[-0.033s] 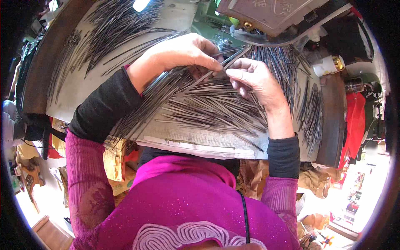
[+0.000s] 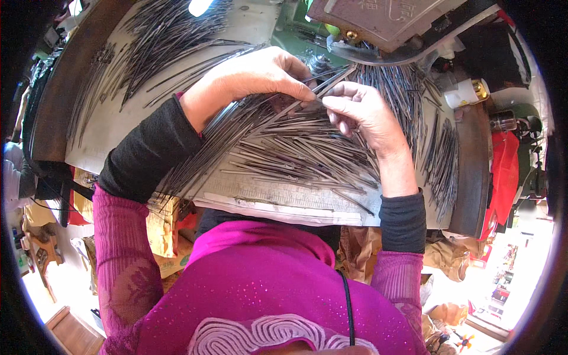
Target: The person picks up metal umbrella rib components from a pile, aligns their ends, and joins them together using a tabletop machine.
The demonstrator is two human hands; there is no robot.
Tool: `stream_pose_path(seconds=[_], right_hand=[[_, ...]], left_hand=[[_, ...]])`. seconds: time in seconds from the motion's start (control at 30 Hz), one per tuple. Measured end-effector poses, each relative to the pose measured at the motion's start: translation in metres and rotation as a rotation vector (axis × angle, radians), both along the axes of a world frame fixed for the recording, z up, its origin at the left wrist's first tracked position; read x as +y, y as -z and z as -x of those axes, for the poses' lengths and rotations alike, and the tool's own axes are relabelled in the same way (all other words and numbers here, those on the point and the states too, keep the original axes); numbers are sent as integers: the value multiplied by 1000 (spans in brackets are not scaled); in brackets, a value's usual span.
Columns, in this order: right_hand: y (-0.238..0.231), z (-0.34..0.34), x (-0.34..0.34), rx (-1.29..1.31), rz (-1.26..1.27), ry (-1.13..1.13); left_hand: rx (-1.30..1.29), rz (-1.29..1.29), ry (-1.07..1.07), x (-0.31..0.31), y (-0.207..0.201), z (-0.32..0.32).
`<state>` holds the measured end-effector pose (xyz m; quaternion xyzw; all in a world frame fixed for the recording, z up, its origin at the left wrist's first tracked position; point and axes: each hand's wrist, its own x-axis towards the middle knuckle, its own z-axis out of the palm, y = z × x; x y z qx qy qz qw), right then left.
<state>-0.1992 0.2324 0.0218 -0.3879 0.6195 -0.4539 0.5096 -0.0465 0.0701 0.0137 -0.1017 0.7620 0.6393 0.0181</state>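
Over a worktable covered with thin dark strips, both my hands meet near the middle. My left hand (image 2: pixel 254 74) is closed, thumb and fingers pinching a long, narrow grey strip (image 2: pixel 339 78) that slants up to the right. My right hand (image 2: pixel 370 118) is closed too, its thumb and forefinger pinched at the same strip close to the left fingertips. Its other fingers curl underneath. Below the hands a loose pile of strips (image 2: pixel 307 151) fans out, and more strips (image 2: pixel 393 97) lie on the right. I cannot make out the strip's exact kind.
At the top stands a green machine (image 2: pixel 287 44) with a brownish cover (image 2: pixel 378 23) and a curved metal plate (image 2: pixel 408 58). Another strip heap (image 2: pixel 171 44) lies at the far left. Wooden rims (image 2: pixel 473 171) edge the table; a white cup-like container (image 2: pixel 464 94) sits at the right.
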Motion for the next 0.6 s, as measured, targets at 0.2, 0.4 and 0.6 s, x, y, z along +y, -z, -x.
stream_pose_path(seconds=[0.2, 0.4, 0.6], right_hand=[[5, 12, 0, -192, 63, 125], [14, 20, -3, -271, 263, 308], [15, 20, -8, -299, 379, 384]], left_hand=[[-30, -8, -35, 2, -11, -3], [48, -20, -146, -8, -9, -3], [99, -60, -246, -19, -6, -2]])
